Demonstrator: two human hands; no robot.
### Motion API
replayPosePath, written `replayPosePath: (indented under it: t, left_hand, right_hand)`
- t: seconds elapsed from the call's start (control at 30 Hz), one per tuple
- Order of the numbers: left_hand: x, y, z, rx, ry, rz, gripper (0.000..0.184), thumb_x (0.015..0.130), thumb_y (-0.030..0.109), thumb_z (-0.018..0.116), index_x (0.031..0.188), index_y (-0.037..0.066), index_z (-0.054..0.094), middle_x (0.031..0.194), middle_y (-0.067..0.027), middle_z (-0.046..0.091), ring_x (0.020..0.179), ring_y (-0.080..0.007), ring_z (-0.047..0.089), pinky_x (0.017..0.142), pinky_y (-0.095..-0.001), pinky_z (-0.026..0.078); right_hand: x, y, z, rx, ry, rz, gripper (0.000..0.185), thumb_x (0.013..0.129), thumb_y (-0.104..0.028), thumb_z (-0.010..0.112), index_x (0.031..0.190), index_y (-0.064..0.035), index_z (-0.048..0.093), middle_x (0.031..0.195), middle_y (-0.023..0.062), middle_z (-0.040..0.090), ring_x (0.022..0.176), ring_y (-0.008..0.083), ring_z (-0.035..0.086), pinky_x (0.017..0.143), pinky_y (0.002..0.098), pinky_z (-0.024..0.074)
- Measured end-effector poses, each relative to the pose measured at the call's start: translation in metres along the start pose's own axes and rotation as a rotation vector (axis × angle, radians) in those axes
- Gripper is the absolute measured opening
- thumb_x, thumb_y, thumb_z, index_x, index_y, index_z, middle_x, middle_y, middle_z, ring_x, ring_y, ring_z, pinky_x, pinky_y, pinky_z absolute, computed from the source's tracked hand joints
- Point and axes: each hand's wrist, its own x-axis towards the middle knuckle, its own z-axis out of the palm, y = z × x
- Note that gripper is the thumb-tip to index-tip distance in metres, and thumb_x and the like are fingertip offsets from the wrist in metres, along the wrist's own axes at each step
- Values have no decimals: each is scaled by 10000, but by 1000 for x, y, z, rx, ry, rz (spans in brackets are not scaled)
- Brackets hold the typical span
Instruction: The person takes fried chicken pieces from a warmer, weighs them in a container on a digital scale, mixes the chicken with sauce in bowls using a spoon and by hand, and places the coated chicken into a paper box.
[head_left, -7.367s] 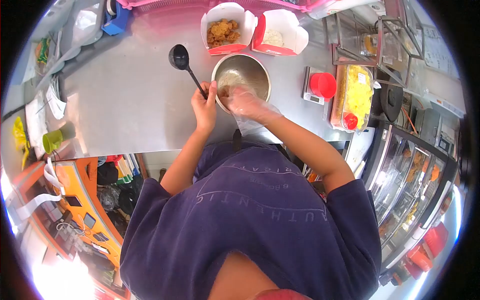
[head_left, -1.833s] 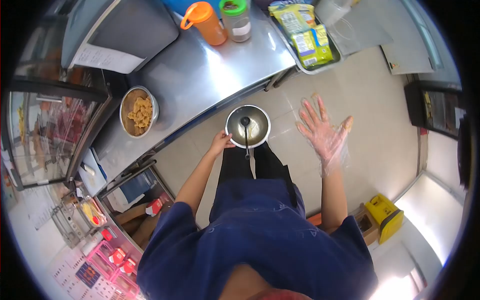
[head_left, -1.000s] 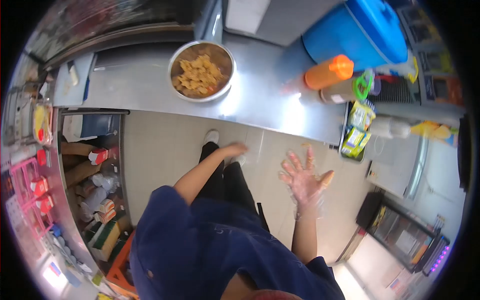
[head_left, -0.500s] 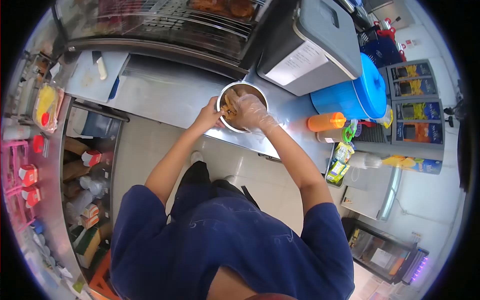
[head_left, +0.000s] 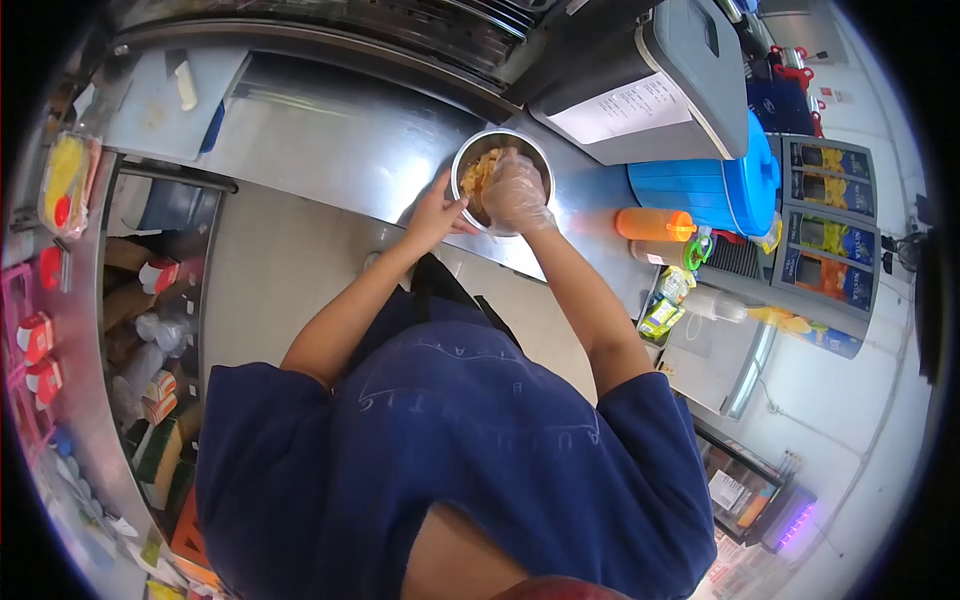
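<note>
A round metal bowl (head_left: 461,160) sits near the front edge of the steel counter, with yellow-brown food pieces (head_left: 480,174) in it. My left hand (head_left: 436,214) is bare and holds the bowl's outer left side, thumb and fingers against the wall. Inside the bowl is my right hand (head_left: 518,192), in a clear plastic glove, reaching down into the food on the right. Its fingertips are hidden by the back of the hand, so I cannot see whether they grip any pieces.
Behind the bowl stands a grey lidded box (head_left: 640,130) with a paper sheet. To the right are a blue lidded bucket (head_left: 690,190), an orange bottle (head_left: 650,224) and a green-lidded jar (head_left: 660,252). A knife lies on a white cutting board (head_left: 160,120) at far left.
The view has shifted, and bowl and hands sit slightly farther right and higher in it. My right hand has moved within the bowl, showing more food to its left. My left hand stays at the bowl's side.
</note>
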Motion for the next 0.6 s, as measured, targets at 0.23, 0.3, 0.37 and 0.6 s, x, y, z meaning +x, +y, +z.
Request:
replayPosePath:
  t: [0.23, 0.3, 0.37, 0.6]
  left_hand:
    - [-9, 14, 1, -44, -23, -86, 557, 988, 355, 343, 1465, 180, 113, 831, -168, 646, 743, -265, 688, 655, -326, 549]
    - [-11, 13, 2, -34, -9, -87, 561, 988, 389, 315, 1469, 188, 107, 826, -163, 645, 746, -262, 687, 658, -317, 545]
    - [-12, 12, 3, -39, 0, -78, 564, 988, 328, 347, 1472, 192, 93, 843, -157, 645, 747, -249, 688, 658, -303, 542]
    - [-10, 4, 6, 100, 40, -3, 621, 957, 159, 445, 1478, 170, 106, 876, -166, 652, 761, -229, 690, 674, -283, 529]
  right_hand:
    - [-3, 3, -18, 163, -117, -78, 556, 708, -202, 669, 1184, 20, 488, 949, 263, 602, 935, 373, 597, 813, 417, 480]
    - [-14, 17, -38, 301, -185, -206, 449, 733, -168, 640, 1123, 14, 510, 911, 269, 609, 894, 386, 607, 807, 429, 480]
    - [-14, 53, -21, 269, -113, -354, 404, 728, -125, 637, 1106, -22, 539, 887, 250, 617, 876, 387, 613, 791, 430, 484]
    - [15, 43, -21, -196, 10, -914, 481, 752, -100, 639, 1211, -80, 494, 1245, 197, 490, 1082, 367, 543, 877, 422, 476]
